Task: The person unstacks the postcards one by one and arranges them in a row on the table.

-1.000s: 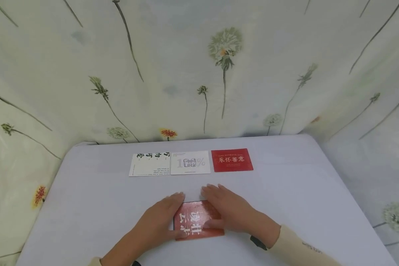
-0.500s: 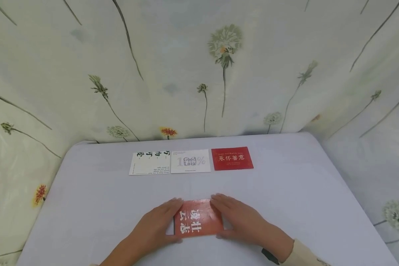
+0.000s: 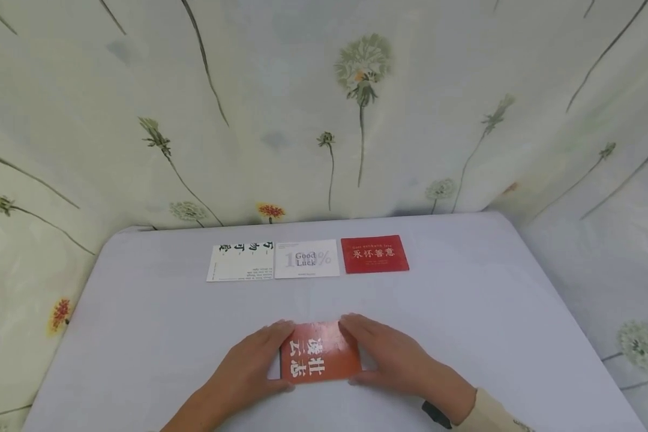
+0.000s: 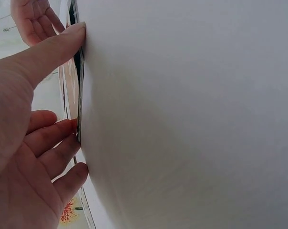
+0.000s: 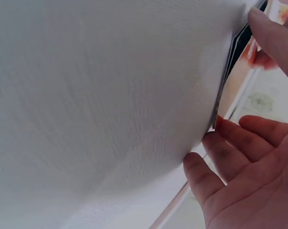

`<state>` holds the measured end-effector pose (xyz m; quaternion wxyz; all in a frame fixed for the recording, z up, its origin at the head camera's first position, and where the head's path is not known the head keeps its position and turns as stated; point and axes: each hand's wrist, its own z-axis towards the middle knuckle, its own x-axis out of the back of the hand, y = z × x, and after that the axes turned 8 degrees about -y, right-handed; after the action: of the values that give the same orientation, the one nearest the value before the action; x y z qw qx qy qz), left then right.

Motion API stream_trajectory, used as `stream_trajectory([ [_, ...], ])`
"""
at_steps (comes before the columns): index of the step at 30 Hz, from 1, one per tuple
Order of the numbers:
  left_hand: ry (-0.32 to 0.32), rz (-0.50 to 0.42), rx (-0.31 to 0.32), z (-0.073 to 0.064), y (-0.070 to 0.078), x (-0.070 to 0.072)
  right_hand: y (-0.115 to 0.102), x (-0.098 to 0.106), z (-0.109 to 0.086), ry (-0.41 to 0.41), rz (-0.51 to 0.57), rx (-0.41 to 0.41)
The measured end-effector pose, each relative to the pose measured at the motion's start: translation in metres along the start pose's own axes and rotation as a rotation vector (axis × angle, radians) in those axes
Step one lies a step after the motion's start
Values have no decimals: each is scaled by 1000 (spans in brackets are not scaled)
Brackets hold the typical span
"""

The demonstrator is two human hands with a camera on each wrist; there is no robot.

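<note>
A thin stack of cards [image 3: 324, 354], with a red top card bearing white characters, lies near the front of the table in the head view. My left hand [image 3: 248, 367] holds its left side, thumb at the near corner and fingers at the far one. The right side is gripped by my right hand [image 3: 396, 359] in the same way. Layered edges of the stack [image 4: 80, 102] show beside the thumb in the left wrist view. In the right wrist view, the stack's edge [image 5: 223, 83] runs between thumb and fingers, its layers slightly apart near the thumb.
Farther back, three cards lie in a row: a white card with green characters [image 3: 241, 263], a white "Good Luck" card [image 3: 306, 268] and a red card [image 3: 375, 254]. Beneath everything is a white-covered table [image 3: 140, 336]. A flower-printed curtain [image 3: 281, 90] rises behind it.
The right hand has slid off the top card toward the stack's right edge. My left thumb has also moved off its face, so the white characters now show fully.
</note>
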<state>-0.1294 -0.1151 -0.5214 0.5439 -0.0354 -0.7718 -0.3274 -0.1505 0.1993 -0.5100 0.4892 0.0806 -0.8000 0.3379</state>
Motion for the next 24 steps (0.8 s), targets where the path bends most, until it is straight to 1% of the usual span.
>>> stream_trajectory([
  [6,8,2,4,0,1,2,0,0,2,-8,16,-18],
  [10,27,3,7,0,2,4,-2,4,2,-9,30,-34],
  [13,27,0,13,2,4,6,-3,9,0,-10,38,-44],
  [20,-35,-12,20,7,10,14,-5,21,-5,-14,10,-57],
  [24,-53,-40,17,10,14,18,-6,29,-9,-11,4,-69],
])
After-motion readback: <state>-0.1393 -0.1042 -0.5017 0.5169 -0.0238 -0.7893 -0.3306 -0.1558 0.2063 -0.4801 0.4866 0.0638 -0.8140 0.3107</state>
